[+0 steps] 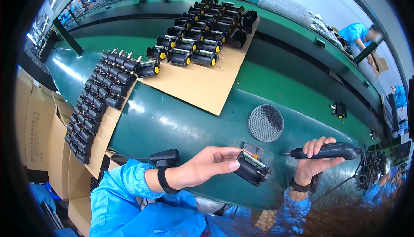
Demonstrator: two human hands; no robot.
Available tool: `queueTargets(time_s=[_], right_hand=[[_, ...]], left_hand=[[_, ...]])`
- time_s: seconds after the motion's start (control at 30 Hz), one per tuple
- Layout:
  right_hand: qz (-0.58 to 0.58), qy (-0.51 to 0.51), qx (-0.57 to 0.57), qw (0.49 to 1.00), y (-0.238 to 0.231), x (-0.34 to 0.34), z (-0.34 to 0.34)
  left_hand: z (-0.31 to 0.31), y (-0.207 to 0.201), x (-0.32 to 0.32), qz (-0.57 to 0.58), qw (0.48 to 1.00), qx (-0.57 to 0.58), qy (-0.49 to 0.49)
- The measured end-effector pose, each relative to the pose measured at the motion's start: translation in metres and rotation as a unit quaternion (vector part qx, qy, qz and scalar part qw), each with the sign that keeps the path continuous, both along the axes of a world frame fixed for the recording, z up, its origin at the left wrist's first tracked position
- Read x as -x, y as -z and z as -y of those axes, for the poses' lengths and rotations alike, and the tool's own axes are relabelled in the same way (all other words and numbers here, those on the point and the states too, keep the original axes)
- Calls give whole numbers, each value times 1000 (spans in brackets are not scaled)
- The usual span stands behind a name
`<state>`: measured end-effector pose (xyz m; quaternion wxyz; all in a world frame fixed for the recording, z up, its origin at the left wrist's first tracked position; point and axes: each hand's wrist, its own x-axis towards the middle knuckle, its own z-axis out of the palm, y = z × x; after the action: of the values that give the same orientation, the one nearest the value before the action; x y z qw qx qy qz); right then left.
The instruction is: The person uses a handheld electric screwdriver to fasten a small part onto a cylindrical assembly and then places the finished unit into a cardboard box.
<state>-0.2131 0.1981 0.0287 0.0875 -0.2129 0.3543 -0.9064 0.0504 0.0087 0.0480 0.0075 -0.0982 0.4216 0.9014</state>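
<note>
Between hands (207, 163), boxy black plastic module (252, 169).

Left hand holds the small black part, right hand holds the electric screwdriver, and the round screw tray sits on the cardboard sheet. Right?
Not quite. The head view shows the round screw tray on the bare green table, apart from the cardboard sheet. The rest stands: the left hand holds the small black part, and the right hand holds the electric screwdriver.
</note>
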Motion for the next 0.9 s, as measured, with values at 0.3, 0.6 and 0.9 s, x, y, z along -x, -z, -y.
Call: queueTargets(time_s=[0.3,0.6,0.9], right_hand=[[-13,-34,-6,999,7,2,0],[-8,-8,3,1000,8,-3,-6],[38,-45,-46,997,16,3,-21]], left_hand=[[21,-7,-16,19,989,145,-25],[66,7,-103,50,619,777,-99],[58,4,-117,44,600,796,-72]])
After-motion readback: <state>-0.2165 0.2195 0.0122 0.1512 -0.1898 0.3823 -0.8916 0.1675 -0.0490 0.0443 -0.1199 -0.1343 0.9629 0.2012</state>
